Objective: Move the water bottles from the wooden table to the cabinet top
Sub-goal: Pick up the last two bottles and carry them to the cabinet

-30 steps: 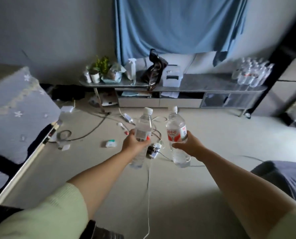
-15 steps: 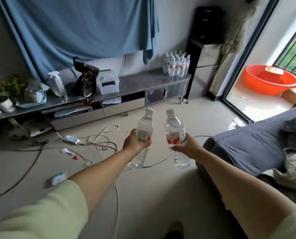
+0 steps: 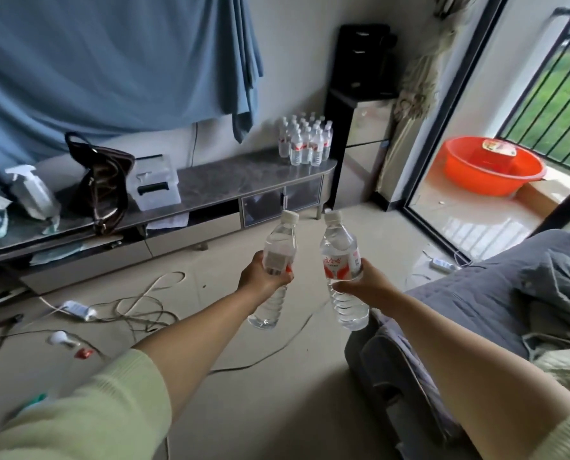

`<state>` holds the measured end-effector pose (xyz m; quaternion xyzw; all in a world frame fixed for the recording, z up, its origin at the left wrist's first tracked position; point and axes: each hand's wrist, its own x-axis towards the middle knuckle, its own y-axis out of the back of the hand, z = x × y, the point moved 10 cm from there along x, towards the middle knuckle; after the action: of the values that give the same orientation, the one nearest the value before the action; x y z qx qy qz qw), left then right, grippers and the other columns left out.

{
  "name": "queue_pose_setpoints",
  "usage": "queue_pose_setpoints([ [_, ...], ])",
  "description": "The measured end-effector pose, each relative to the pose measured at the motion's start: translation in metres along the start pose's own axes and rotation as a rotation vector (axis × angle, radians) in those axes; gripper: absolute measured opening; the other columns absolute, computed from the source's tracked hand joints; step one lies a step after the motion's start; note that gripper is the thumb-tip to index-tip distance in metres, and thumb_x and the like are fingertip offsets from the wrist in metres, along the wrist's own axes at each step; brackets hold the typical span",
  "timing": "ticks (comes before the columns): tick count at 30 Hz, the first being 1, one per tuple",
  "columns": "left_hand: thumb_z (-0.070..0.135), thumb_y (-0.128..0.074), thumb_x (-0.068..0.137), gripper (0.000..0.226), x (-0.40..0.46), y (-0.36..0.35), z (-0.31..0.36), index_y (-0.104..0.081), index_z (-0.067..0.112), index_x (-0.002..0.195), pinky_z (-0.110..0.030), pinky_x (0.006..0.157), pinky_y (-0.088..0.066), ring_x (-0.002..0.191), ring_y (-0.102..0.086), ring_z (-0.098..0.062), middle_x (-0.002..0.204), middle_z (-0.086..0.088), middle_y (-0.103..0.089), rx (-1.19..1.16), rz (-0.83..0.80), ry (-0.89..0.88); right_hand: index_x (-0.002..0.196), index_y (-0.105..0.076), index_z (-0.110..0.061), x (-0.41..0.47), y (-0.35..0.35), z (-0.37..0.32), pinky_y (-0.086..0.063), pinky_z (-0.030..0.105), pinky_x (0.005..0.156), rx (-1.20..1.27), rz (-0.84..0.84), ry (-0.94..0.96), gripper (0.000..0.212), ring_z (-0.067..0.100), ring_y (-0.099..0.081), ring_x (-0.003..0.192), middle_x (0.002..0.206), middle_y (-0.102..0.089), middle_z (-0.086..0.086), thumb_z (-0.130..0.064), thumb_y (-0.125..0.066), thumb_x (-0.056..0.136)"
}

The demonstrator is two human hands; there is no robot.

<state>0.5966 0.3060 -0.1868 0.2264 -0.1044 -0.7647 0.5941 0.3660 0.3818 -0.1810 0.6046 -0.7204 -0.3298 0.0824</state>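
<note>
My left hand [image 3: 263, 277] grasps one water bottle [image 3: 273, 270] by its label band; my right hand [image 3: 360, 283] grasps a second bottle [image 3: 341, 270] likewise — both upright, slightly tilted, carried above the floor, short of the cabinet top [image 3: 243, 175]; at that top's right end stands a cluster of bottles [image 3: 305, 141]; toward its left — a brown bag [image 3: 102, 180].

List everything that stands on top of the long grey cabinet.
On the cabinet top: a cluster of water bottles at its right end, a white box, a brown bag, a spray bottle. Whatever is behind the bag is hidden.
</note>
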Motion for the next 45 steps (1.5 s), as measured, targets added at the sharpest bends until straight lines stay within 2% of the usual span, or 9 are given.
queue_pose_setpoints([
  [10, 0.038, -0.08, 0.064, 0.059, 0.14, -0.048, 0.039, -0.052, 0.026, 0.114, -0.028, 0.077, -0.045, 0.092, -0.06, -0.018, 0.104, 0.002, -0.065, -0.018, -0.065, 0.017, 0.117, -0.057, -0.014, 0.126, 0.044, -0.003, -0.053, 0.045, 0.093, 0.111, 0.01, -0.025, 0.053, 0.026, -0.066, 0.098, 0.104, -0.07, 0.007, -0.023, -0.081, 0.071],
  [20, 0.032, -0.08, 0.064, 0.052, 0.339, -0.026, 0.1, -0.058, 0.02, 0.11, -0.039, 0.088, -0.052, 0.094, -0.065, -0.023, 0.1, -0.003, -0.069, -0.022, -0.14, -0.037, 0.112, -0.062, -0.014, 0.296, 0.1, -0.058, -0.057, 0.041, 0.082, 0.194, 0.084, -0.033, 0.04, 0.026, -0.068, 0.092, 0.1, -0.071, 0.009, -0.015, -0.078, 0.075],
  [25, 0.019, -0.08, 0.07, 0.054, 0.407, -0.016, 0.109, -0.055, 0.012, 0.117, -0.044, 0.095, -0.05, 0.1, -0.064, -0.027, 0.106, -0.01, -0.068, -0.109, -0.129, 0.006, 0.11, -0.061, -0.018, 0.362, 0.099, -0.073, -0.054, 0.032, 0.065, 0.253, 0.073, -0.059, 0.037, 0.025, -0.069, 0.09, 0.098, -0.072, 0.008, -0.018, -0.078, 0.077],
  [30, 0.008, -0.077, 0.075, 0.053, 0.462, -0.015, 0.113, -0.051, 0.005, 0.121, -0.023, 0.075, -0.047, 0.09, -0.06, -0.019, 0.105, -0.011, -0.064, -0.166, -0.122, 0.035, 0.109, -0.062, -0.017, 0.43, 0.091, -0.085, -0.052, 0.026, 0.062, 0.242, 0.018, -0.044, 0.036, 0.022, -0.069, 0.087, 0.095, -0.072, 0.006, -0.015, -0.078, 0.076],
  [35, 0.01, -0.079, 0.073, 0.057, 0.547, -0.013, 0.115, -0.048, 0.008, 0.121, -0.022, 0.073, -0.049, 0.086, -0.061, -0.016, 0.102, -0.007, -0.063, -0.145, -0.078, 0.075, 0.102, -0.064, -0.018, 0.525, 0.094, -0.094, -0.049, 0.018, 0.053, 0.245, -0.014, -0.022, 0.032, 0.013, -0.07, 0.077, 0.089, -0.073, 0.002, -0.012, -0.079, 0.075],
  [37, 0.018, -0.083, 0.069, 0.061, 0.588, -0.013, 0.12, -0.048, 0.013, 0.119, -0.035, 0.091, -0.05, 0.099, -0.062, -0.024, 0.108, -0.009, -0.065, -0.093, -0.052, 0.09, 0.1, -0.065, -0.016, 0.57, 0.1, -0.1, -0.05, 0.018, 0.054, 0.244, -0.035, 0.001, 0.029, 0.011, -0.07, 0.072, 0.088, -0.073, 0.005, -0.007, -0.077, 0.074],
  [39, 0.02, -0.084, 0.068, 0.063, 0.634, -0.016, 0.13, -0.046, 0.017, 0.118, -0.04, 0.097, -0.047, 0.103, -0.06, -0.026, 0.111, -0.009, -0.063, -0.086, -0.035, 0.11, 0.097, -0.066, -0.017, 0.62, 0.112, -0.106, -0.053, 0.022, 0.06, 0.232, -0.042, 0.017, 0.028, 0.013, -0.071, 0.073, 0.086, -0.073, 0.006, -0.008, -0.078, 0.073],
  [43, 0.017, -0.084, 0.068, 0.065, 0.712, -0.022, 0.153, -0.043, 0.017, 0.118, -0.034, 0.09, -0.046, 0.102, -0.058, -0.025, 0.111, -0.007, -0.06, -0.131, 0.013, 0.139, 0.103, -0.066, -0.017, 0.707, 0.14, -0.113, -0.057, 0.034, 0.079, 0.195, -0.039, 0.008, 0.038, 0.021, -0.072, 0.086, 0.09, -0.074, 0.003, -0.018, -0.081, 0.068],
  [45, 0.021, -0.084, 0.067, 0.06, 0.749, -0.027, 0.161, -0.044, 0.02, 0.112, -0.033, 0.086, -0.047, 0.098, -0.06, -0.024, 0.107, -0.005, -0.061, -0.137, 0.038, 0.152, 0.105, -0.063, -0.021, 0.748, 0.156, -0.113, -0.054, 0.028, 0.075, 0.181, -0.002, -0.012, 0.044, 0.016, -0.071, 0.085, 0.091, -0.074, -0.001, -0.022, -0.084, 0.066],
])
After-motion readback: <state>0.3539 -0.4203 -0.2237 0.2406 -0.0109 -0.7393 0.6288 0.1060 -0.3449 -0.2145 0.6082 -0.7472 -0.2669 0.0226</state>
